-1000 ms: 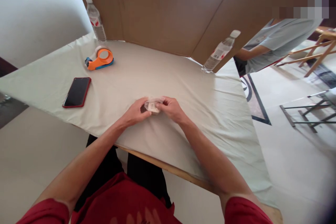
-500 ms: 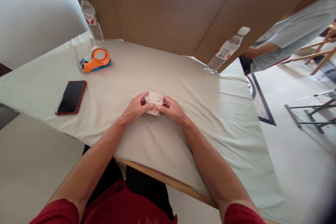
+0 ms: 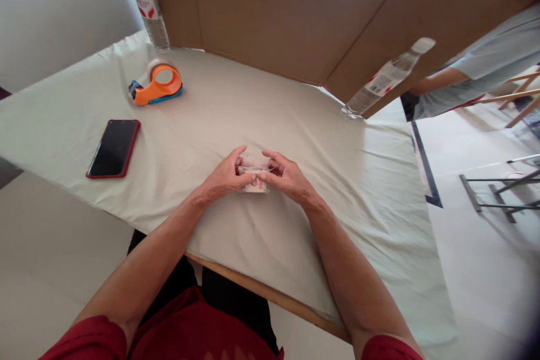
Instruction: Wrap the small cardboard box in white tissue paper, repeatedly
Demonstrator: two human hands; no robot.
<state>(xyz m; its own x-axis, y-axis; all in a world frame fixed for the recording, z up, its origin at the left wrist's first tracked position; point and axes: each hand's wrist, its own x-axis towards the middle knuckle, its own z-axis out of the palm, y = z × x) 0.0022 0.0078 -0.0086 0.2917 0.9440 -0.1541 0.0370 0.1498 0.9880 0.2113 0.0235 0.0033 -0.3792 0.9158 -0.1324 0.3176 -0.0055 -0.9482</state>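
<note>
A small whitish packet with reddish print on its near side lies between my two hands, above the cloth near the table's front. My left hand grips its left side, with the thumb on the near face and the index finger raised off it. On the right side my right hand holds it in a like way, its thumb close to the left one. The fingertips behind the packet are partly hidden.
An orange tape dispenser and a red-edged phone lie at left. Water bottles stand at back left and right, before a cardboard panel. A person's arm shows beyond it.
Both index fingers have lifted away from the packet, and its printed near side shows more. The view has shifted slightly, moving the bottles in the picture.
</note>
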